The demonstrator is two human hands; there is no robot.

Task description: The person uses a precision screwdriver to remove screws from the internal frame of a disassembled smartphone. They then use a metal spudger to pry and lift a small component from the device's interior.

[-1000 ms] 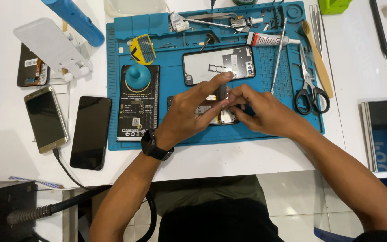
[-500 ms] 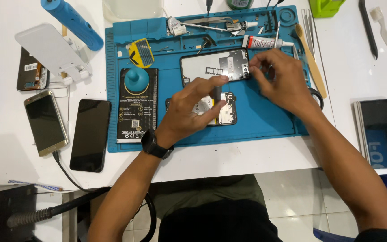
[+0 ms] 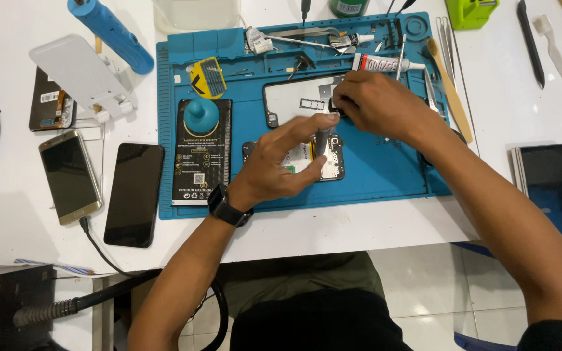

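Note:
An opened phone (image 3: 333,170) with its insides showing lies on the blue work mat (image 3: 391,175). My left hand (image 3: 281,166), a black watch on its wrist, hovers over the phone with fingers spread, the index tip reaching toward my right hand. Behind the phone lies a grey phone back cover (image 3: 294,97). My right hand (image 3: 375,104) rests at that cover's right edge, fingers pinched on a small dark part (image 3: 337,108). Most of the part is hidden by the fingers.
On the mat: a black battery pack (image 3: 193,169) with a blue suction cup (image 3: 201,117), a glue tube (image 3: 382,64), tweezers and a wooden spudger (image 3: 449,91). Left of it lie a gold phone (image 3: 69,175), a black phone (image 3: 134,194) and a white stand (image 3: 82,75). A dark tablet (image 3: 551,188) lies at right.
My right hand has left the opened phone and moved up to the back cover's right edge. My left hand stayed over the phone, its fingers more spread.

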